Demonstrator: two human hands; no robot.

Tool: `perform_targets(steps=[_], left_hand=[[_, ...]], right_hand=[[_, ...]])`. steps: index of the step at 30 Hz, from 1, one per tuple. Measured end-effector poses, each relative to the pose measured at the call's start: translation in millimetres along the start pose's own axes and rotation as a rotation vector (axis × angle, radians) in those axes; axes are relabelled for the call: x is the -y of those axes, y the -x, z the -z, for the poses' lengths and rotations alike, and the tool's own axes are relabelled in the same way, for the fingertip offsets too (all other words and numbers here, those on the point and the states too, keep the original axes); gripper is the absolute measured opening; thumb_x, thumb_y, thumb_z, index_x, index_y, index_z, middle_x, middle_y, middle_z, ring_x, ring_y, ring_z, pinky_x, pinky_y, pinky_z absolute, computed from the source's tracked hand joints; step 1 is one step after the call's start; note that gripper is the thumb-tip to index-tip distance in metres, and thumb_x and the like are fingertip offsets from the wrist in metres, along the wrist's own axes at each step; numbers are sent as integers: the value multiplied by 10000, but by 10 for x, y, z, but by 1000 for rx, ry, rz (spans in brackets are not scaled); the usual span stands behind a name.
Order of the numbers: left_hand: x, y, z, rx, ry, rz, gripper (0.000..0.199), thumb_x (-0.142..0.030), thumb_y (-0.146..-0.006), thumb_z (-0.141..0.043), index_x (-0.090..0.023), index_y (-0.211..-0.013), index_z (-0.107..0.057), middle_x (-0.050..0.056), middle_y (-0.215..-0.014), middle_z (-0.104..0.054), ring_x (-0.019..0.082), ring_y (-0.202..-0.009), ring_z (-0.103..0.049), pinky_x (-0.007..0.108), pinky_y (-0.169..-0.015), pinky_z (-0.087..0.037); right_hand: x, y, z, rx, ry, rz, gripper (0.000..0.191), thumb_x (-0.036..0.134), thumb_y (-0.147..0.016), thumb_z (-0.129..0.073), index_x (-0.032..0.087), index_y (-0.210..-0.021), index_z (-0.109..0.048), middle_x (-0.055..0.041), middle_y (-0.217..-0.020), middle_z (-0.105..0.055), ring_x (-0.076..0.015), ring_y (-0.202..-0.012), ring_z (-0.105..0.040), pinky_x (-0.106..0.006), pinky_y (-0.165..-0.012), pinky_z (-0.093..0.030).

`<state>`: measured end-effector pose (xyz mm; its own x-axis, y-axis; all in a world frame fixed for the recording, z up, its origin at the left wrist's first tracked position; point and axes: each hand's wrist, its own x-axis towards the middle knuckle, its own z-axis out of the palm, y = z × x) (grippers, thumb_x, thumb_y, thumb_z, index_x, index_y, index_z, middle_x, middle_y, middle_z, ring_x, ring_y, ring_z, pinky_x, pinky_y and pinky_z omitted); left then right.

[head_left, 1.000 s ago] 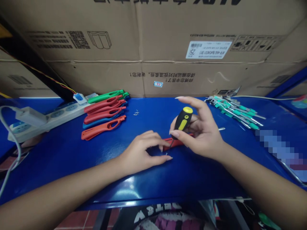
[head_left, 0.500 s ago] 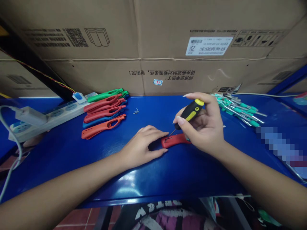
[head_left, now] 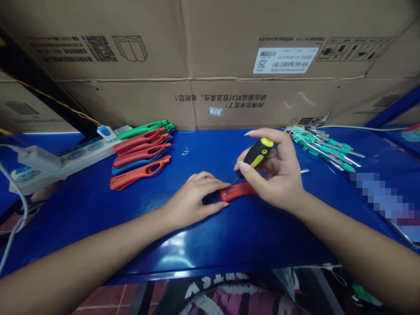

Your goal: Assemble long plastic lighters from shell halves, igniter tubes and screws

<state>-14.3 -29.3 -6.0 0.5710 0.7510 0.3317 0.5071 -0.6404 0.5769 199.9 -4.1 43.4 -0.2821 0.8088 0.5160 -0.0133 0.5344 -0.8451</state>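
A red lighter casing [head_left: 241, 190] lies on the blue tabletop in front of me. My left hand [head_left: 193, 199] pinches its left end between thumb and fingers, steadying it against the table. In my right hand [head_left: 278, 168] is a black and yellow screwdriver [head_left: 257, 158], tilted, handle up, with its thin shaft pointing down to the left. The tip meets the casing's top face near the left end, by a dark slot. My right hand hides the casing's right end.
Several red, orange, green and blue lighter casings [head_left: 141, 172] are stacked at left beside a white power strip [head_left: 68, 157]. Tiny screws [head_left: 185, 152] lie behind my left hand. Metal rods with teal parts [head_left: 328, 148] sit at right. A cardboard box [head_left: 210, 43] stands behind.
The screwdriver's tip has moved a little left and down, toward the casing's left end, and my right hand has shifted left with it. My left hand keeps its hold.
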Motion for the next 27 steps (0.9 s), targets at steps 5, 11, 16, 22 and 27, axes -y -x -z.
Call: perform_targets(steps=[5, 11, 16, 22, 27], left_hand=[[10, 8, -10, 4, -16, 18, 418, -376, -903, -719, -242, -1283, -608, 68, -1165, -714, 243, -1091, -618, 418, -976, -468], [-2, 0, -12, 9, -10, 10, 285, -336, -899, -731, -238, -1139, -614, 29, -1105, -710, 220, -1075, -617, 379, -962, -451], [-14, -10, -5, 10, 5, 11, 242, -323, -902, -728, -230, -1095, -616, 27, -1086, -711, 214, -1060, -612, 375, -955, -451], [-11, -6, -6, 8, 20, 10, 231, -319, -903, -722, -227, -1086, -615, 39, -1080, -703, 221, -1060, -611, 380, -960, -452], [-6, -7, -10, 6, 7, 0, 233, -311, -900, -723, -216, -1087, -623, 30, -1032, -697, 210, -1017, -607, 358, -927, -454]], right_hand=[[-22, 6, 15, 31, 39, 16, 538, 217, -813, -778, 332, -1277, -531, -7, -906, -659, -200, -759, -689, -341, -624, -603], [-83, 23, 12, 59, 131, 151, 572, 227, -844, -751, 380, -1332, -494, -30, -1176, -635, -185, -822, -703, -340, -668, -623], [-38, 13, 44, 133, 173, 171, 598, 196, -856, -725, 368, -1374, -479, -50, -1272, -625, -199, -923, -696, -345, -741, -614], [-11, -2, 109, 268, 205, 148, 722, 192, -864, -689, 356, -1496, -380, -59, -1243, -653, -217, -904, -696, -335, -658, -614], [-51, -7, 130, 190, 374, 315, 631, 227, -799, -794, 367, -1364, -552, -45, -1240, -676, -226, -886, -700, -392, -791, -630]])
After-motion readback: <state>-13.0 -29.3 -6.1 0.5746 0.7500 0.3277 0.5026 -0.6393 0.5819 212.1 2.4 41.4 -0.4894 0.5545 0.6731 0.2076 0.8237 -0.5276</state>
